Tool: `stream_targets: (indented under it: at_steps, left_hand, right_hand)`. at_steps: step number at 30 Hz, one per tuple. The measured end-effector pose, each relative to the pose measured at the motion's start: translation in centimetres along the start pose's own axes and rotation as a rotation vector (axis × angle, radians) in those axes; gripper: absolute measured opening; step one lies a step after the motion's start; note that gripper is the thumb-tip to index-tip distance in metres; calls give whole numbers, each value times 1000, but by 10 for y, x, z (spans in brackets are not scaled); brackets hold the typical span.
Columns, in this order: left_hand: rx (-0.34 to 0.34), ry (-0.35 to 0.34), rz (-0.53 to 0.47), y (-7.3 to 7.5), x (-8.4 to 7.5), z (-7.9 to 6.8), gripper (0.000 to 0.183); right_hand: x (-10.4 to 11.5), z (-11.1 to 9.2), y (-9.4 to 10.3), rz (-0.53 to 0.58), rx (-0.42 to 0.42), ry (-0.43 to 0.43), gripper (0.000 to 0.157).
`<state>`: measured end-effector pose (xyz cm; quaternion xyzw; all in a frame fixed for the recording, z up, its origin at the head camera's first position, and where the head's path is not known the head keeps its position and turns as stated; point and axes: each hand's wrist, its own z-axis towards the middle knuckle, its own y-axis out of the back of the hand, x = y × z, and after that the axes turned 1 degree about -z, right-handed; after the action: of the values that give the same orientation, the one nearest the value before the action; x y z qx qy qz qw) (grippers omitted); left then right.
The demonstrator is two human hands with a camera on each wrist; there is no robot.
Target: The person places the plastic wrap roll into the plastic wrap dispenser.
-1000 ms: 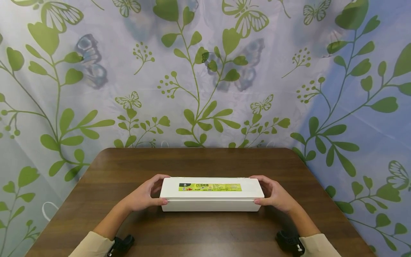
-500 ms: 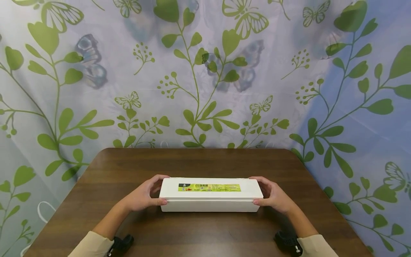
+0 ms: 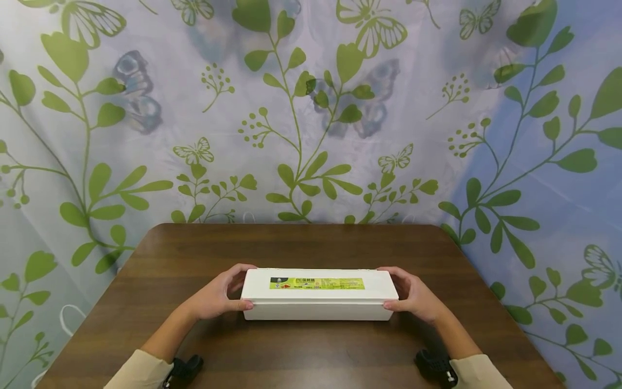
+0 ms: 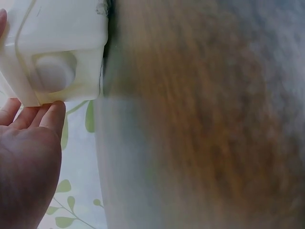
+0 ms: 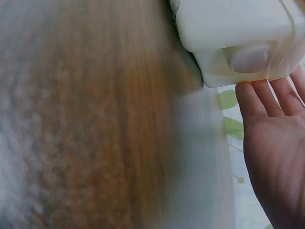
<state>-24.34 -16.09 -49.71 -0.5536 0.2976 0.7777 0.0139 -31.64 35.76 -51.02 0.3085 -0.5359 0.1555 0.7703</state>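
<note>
A long white cling film box (image 3: 320, 310) with a yellow-green label (image 3: 317, 283) on its lid sits on the brown table, lid down. My left hand (image 3: 218, 292) grips its left end, thumb at the front and fingers curled round the back. At the right end my right hand (image 3: 419, 294) holds it the same way. Each wrist view shows a box end with a round recess: the left end (image 4: 56, 71) beside my left fingers (image 4: 53, 117), and the right end (image 5: 250, 58) beside my right fingers (image 5: 252, 98). Inside the box nothing shows.
The wooden table (image 3: 311, 356) has rounded far corners. A curtain (image 3: 311, 108) printed with green leaves and butterflies hangs behind it. Black straps (image 3: 182, 371) circle both wrists below beige sleeves. A white loop (image 3: 68, 320) shows beyond the table's left edge.
</note>
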Motion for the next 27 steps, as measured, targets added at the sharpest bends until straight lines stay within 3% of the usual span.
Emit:
stream_targets:
  at_steps: [11, 27]
  left_hand:
    - [3, 3, 23, -1, 0, 0, 76]
    - [-16, 22, -27, -4, 1, 0, 78]
  right_hand:
    - [2, 1, 1, -17, 7, -24, 74]
    - [5, -1, 3, -45, 20, -23, 75]
